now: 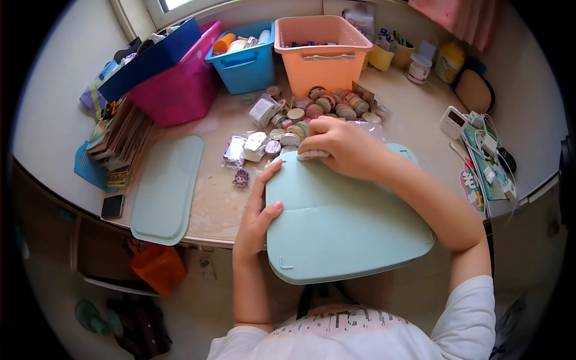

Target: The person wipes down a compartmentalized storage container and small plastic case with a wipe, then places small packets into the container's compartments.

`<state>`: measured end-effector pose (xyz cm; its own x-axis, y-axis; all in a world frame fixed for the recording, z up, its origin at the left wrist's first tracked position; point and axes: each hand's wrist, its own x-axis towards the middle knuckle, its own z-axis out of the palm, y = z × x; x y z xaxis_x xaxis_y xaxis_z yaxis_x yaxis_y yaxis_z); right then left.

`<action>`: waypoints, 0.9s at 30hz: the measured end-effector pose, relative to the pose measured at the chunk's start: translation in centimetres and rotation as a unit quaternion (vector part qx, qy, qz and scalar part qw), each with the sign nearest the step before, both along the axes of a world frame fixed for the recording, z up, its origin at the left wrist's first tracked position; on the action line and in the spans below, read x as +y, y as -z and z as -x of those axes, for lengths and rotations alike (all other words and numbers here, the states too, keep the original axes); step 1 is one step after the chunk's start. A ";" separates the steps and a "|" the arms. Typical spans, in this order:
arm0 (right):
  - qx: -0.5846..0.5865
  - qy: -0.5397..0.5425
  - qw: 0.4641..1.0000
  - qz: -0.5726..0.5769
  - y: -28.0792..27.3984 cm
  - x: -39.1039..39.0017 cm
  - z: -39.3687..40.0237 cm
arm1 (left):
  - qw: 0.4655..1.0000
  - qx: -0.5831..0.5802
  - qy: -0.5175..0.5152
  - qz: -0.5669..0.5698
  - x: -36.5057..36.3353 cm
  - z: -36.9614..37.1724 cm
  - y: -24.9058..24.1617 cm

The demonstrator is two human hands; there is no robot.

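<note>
A pale green lid point(348, 222) is held over the front edge of the desk, near my body. My left hand point(259, 213) grips its left edge, thumb on top. My right hand point(336, 147) is closed around a white wad point(313, 154), pressed against the lid's far left part; it looks like a cloth or tissue. Just beyond the lid lie many rolls of tape point(294, 135), some in clear packets, and a small figure charm point(241, 178). A second pale green lid point(168, 186) lies flat on the desk to the left.
Along the back stand a pink bin point(174, 90), a blue bin point(247, 69) and an orange bin point(324, 69), all holding things. A phone point(113, 206) and stacked books point(123, 141) are at the left. White cables point(489, 144) and a white timer point(453, 122) lie at the right.
</note>
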<state>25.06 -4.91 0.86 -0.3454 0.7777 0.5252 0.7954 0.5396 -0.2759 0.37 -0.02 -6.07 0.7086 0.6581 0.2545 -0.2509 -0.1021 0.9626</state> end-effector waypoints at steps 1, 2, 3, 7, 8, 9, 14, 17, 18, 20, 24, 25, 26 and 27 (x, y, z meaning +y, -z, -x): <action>-0.010 0.000 1.000 -0.005 -0.3 -0.4 0.3 | 1.000 -0.005 -0.004 0.005 -0.1 0.0 -0.1; 0.005 -0.031 0.999 0.044 -0.3 -1.8 1.0 | 1.000 -0.004 0.000 0.003 -0.1 0.0 -0.1; 0.002 -0.077 0.994 0.077 -1.0 -3.5 2.0 | 1.000 0.000 -0.004 -0.006 0.0 0.0 -0.2; -0.045 -0.063 0.997 0.010 -0.1 -2.4 0.9 | 1.000 -0.003 -0.002 -0.002 0.1 -0.1 -0.1; -0.033 -0.032 0.999 -0.015 0.3 -0.9 -0.3 | 1.000 -0.002 -0.001 -0.003 -0.1 -0.1 -0.2; -0.039 -0.006 0.999 -0.014 0.1 -0.1 -1.1 | 1.000 -0.003 -0.001 0.007 -0.2 0.0 -0.3; -0.064 -0.040 0.997 0.028 -0.7 -4.0 0.7 | 1.000 -0.007 -0.003 0.013 -0.2 -0.1 -0.6; -0.070 -0.076 0.992 0.067 -1.3 -6.1 1.5 | 1.000 -0.001 -0.006 0.005 -0.1 -0.2 -0.4; -0.057 -0.048 0.995 0.068 -1.2 -5.6 0.9 | 1.000 -0.003 -0.007 0.008 -0.1 -0.2 -0.3; -0.051 0.021 0.998 0.036 -0.4 -2.6 -1.4 | 1.000 -0.002 -0.005 0.009 -0.3 -0.1 -0.4; -0.084 0.132 0.988 0.007 0.9 -0.2 -3.0 | 1.000 0.007 -0.010 0.000 -0.2 0.1 -0.6; -0.083 0.109 0.990 -0.004 0.8 -0.9 -2.9 | 1.000 0.012 -0.011 -0.011 0.0 0.1 -0.4; -0.081 0.088 0.993 -0.013 0.9 -1.7 -2.8 | 1.000 0.010 -0.009 -0.011 0.1 0.1 -0.2; -0.080 0.091 0.993 -0.011 0.9 -2.9 -2.5 | 1.000 0.007 -0.009 -0.010 0.0 0.1 -0.1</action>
<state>27.52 -7.78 -0.03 -0.2807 0.8236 0.4929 0.9126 0.3881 -0.1287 0.31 -0.01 -5.96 0.7002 0.6659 0.2574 -0.2345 -0.1259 0.9639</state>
